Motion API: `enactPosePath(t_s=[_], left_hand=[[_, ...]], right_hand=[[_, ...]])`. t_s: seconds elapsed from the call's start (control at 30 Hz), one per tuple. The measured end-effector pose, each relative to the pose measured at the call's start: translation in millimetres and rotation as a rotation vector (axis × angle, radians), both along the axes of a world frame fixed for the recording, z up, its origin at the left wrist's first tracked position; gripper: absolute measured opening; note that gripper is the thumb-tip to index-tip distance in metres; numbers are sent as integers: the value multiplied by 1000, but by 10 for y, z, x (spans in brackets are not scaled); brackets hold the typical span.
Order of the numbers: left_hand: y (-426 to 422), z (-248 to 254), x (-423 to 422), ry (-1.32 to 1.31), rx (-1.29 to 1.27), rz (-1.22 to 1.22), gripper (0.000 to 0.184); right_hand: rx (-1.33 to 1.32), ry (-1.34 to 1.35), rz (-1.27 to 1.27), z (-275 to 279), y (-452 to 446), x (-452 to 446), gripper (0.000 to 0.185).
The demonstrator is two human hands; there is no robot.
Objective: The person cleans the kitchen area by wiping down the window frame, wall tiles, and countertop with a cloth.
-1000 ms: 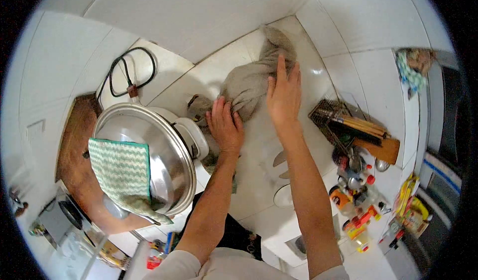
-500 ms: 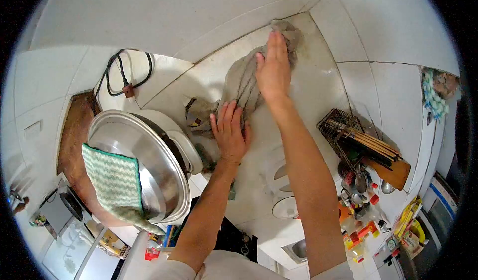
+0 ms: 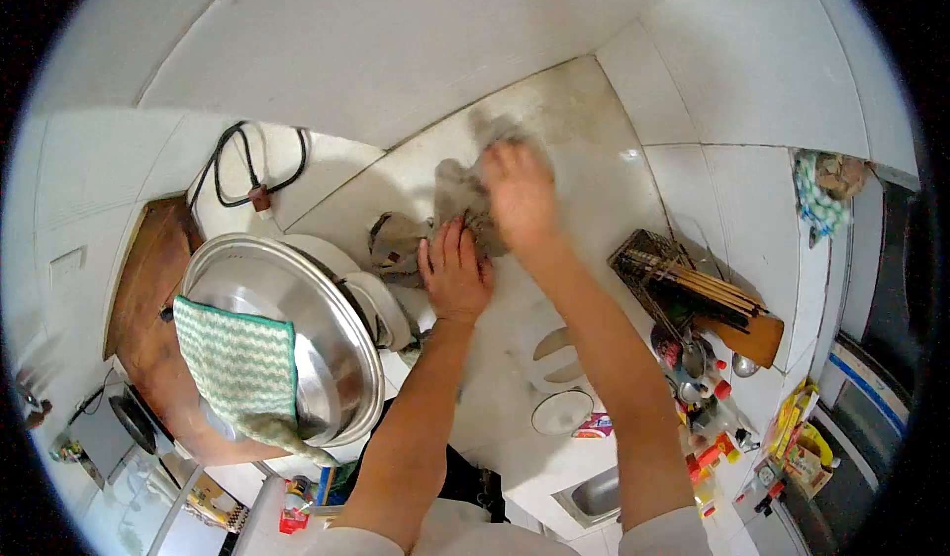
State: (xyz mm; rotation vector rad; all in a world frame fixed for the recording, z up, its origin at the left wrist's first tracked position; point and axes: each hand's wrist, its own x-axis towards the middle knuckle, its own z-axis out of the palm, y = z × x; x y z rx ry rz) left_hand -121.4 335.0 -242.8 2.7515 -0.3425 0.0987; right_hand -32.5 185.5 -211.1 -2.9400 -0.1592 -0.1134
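A grey-brown cloth (image 3: pixel 399 242) lies bunched on the white tiled counter (image 3: pixel 584 185). My left hand (image 3: pixel 457 271) rests on its near middle part, palm down with the fingers a little apart. Farther up and to the right, my right hand (image 3: pixel 519 192) is on the cloth's far end, its fingers blurred by motion and bent over the fabric. Part of the cloth is hidden under both hands. A brownish smear shows on the counter near the far corner.
At left, a steel lidded pan (image 3: pixel 327 333) carries a green striped cloth (image 3: pixel 237 358), with a wooden board (image 3: pixel 148 289) beside it and a black cord (image 3: pixel 220 175) behind. Right are a wire holder with chopsticks (image 3: pixel 698 284), bottles and a sink (image 3: pixel 596 495).
My right hand has come back from the far corner toward my left hand, drawing the cloth's far end with it and bunching it. My left hand has stayed nearly in place.
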Motion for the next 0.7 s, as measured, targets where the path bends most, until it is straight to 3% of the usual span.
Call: enactPosePath(t_s=[0.13, 0.17, 0.3, 0.4, 0.43, 0.53, 0.57, 0.67, 0.7], left_hand=[[-19, 11, -7, 12, 29, 4, 51], [-19, 17, 31, -14, 22, -11, 52], [41, 20, -57, 20, 44, -47, 55], [7, -7, 34, 19, 34, -60, 58], [-17, -37, 18, 10, 34, -46, 58], [-66, 20, 61, -19, 49, -51, 56], [-45, 45, 46, -22, 60, -49, 55], [-21, 8, 22, -15, 71, -52, 57], [-20, 17, 28, -14, 67, -56, 57]], right_hand=[[-69, -62, 70, -120, -246, 105, 37], [-88, -56, -115, -155, -299, 322, 35], [140, -206, -428, -157, -15, 524, 31], [175, -260, 6, -103, 128, 79, 28], [298, -258, 43, -289, 78, 24, 24], [11, -93, -316, -235, -351, 551, 20], [134, -189, -310, -83, -366, 643, 18], [80, -274, -369, -158, -120, 539, 19], [113, -207, -270, -218, -116, 485, 25]])
